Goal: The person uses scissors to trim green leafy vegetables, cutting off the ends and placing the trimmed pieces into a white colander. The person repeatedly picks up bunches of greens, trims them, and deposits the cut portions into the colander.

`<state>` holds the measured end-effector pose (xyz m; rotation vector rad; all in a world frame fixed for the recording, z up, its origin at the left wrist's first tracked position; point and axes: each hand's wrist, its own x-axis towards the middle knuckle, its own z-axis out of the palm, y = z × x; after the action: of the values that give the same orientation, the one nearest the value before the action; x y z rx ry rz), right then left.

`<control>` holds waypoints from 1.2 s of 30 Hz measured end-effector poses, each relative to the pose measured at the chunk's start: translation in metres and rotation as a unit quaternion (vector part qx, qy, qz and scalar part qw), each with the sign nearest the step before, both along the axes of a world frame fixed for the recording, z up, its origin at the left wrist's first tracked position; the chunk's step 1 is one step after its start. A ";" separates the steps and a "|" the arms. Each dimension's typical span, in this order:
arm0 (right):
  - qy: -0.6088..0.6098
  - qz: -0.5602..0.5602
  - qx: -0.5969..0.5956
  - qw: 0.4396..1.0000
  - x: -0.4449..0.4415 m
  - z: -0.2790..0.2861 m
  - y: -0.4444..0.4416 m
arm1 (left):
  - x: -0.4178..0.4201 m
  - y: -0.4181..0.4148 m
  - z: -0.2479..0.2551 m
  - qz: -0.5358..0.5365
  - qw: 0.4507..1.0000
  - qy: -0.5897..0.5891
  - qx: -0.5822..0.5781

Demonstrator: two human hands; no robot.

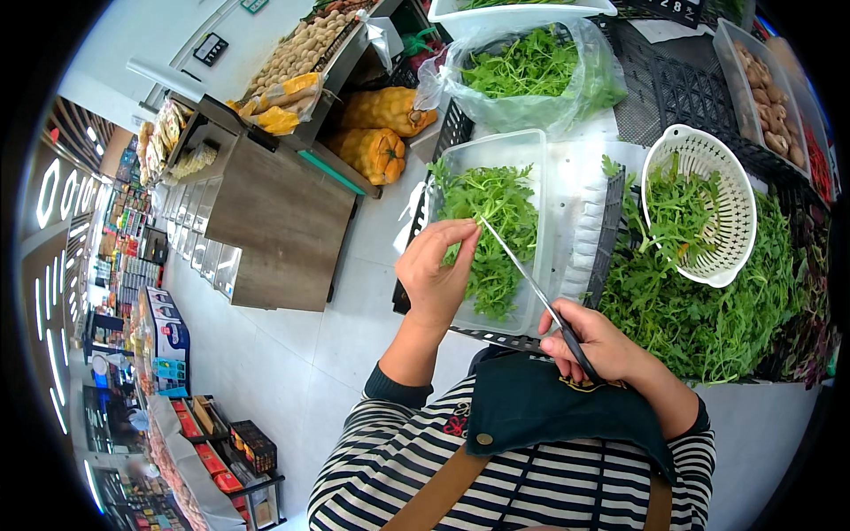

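Observation:
My left hand (441,265) pinches something small and pale green, likely a bit of stem, between thumb and fingertips. Its fingers are over a clear plastic bin (543,199) that holds leafy greens (498,199). My right hand (591,342) grips a pair of scissors (531,282) by the black handles. The metal blades point up and left, and their tips meet the pinched piece at my left fingertips. To the right, a white plastic colander (740,219) with leafy greens in it rests tilted on a large heap of similar greens (690,325).
Beyond the bin stands a clear plastic bag (531,113) of greens, with a white tub (518,16) behind it. Black plastic crates (607,232) surround the greens. A clear container of ginger (764,99) is at far right. A brown counter (285,219) and yellow net sacks (375,156) stand to the left.

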<state>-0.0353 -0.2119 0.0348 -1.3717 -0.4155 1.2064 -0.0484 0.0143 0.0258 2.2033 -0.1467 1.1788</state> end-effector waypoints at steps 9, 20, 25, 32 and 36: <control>-0.142 0.025 -0.022 0.989 0.002 -0.006 0.009 | -0.011 0.011 -0.007 0.040 0.999 -0.008 0.009; -0.240 0.031 -0.050 0.969 0.008 -0.014 0.014 | -0.016 0.017 -0.019 0.012 1.000 -0.007 0.028; -0.262 0.053 -0.056 0.962 0.009 -0.010 0.016 | -0.020 0.024 -0.024 0.002 0.999 -0.011 0.031; -0.243 0.052 -0.075 0.966 0.007 -0.015 0.019 | -0.023 0.032 -0.026 -0.011 0.999 0.015 0.029; -0.223 0.046 -0.081 0.970 0.006 -0.009 0.012 | -0.019 0.027 -0.026 -0.010 0.999 0.030 -0.026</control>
<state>-0.0288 -0.2001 0.0256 -1.7879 -0.7145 1.0169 -0.0678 0.0413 -0.0003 2.1843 -0.1106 1.0932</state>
